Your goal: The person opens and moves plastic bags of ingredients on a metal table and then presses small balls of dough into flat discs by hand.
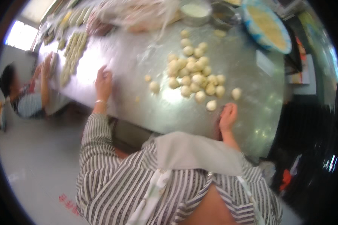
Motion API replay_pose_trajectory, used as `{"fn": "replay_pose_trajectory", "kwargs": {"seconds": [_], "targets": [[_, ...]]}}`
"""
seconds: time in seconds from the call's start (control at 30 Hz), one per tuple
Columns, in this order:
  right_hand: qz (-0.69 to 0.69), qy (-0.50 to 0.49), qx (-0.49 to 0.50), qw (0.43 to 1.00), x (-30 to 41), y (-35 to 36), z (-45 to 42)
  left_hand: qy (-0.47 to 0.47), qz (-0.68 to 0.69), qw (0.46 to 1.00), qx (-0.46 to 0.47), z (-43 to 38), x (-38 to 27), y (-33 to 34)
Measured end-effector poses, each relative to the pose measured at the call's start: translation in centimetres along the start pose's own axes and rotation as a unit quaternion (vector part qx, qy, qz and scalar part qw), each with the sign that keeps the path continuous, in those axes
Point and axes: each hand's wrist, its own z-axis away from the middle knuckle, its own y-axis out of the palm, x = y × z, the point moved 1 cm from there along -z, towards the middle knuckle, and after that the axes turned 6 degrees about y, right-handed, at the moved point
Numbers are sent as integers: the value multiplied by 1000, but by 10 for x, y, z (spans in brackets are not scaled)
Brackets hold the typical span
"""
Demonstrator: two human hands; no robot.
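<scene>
Several small round dough balls (191, 67) lie heaped on a shiny metal worktable (135, 104). My left hand (103, 81) is over the table to the left of the heap, its fingers bent and apart, with nothing seen in it. Near the table's front edge, my right hand (228, 114) has its fingers curled in; whether something is inside them cannot be told. Just beyond that hand are a single dough ball (211, 105) and another one (236, 93). A lone ball (154, 87) and a small dough bit (148, 78) lie between my left hand and the heap.
At left, a co-worker (28, 98) has both hands on a dough roll (53, 64), beside rows of dough strips (73, 56). Along the far side are plastic sheeting (135, 14) over a pinkish mass, a bowl of white contents (195, 12), a metal bowl (224, 17) and a blue-white basin (249, 31).
</scene>
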Motion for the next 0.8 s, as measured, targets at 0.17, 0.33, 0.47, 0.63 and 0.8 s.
{"fn": "replay_pose_trajectory", "kwargs": {"seconds": [0.17, 0.33, 0.47, 0.63, 0.8], "targets": [[75, -32, -29, 996, -55, -31, -15, 138, 9, 989, 54, 81, -102, 59], [2, 62, 22, 998, 12, -22, 8, 94, 27, 994, 51, 137, -90, 60], [-52, 154, 4, 987, 28, -39, -11, 68, 36, 996, 45, 143, -93, 66], [58, 14, 19, 998, 118, -37, -71, -12, 112, 992, -50, 156, -76, 79], [57, -147, 152, 976, 204, 26, -186, -161, 119, 979, 23, 151, -98, 73]]}}
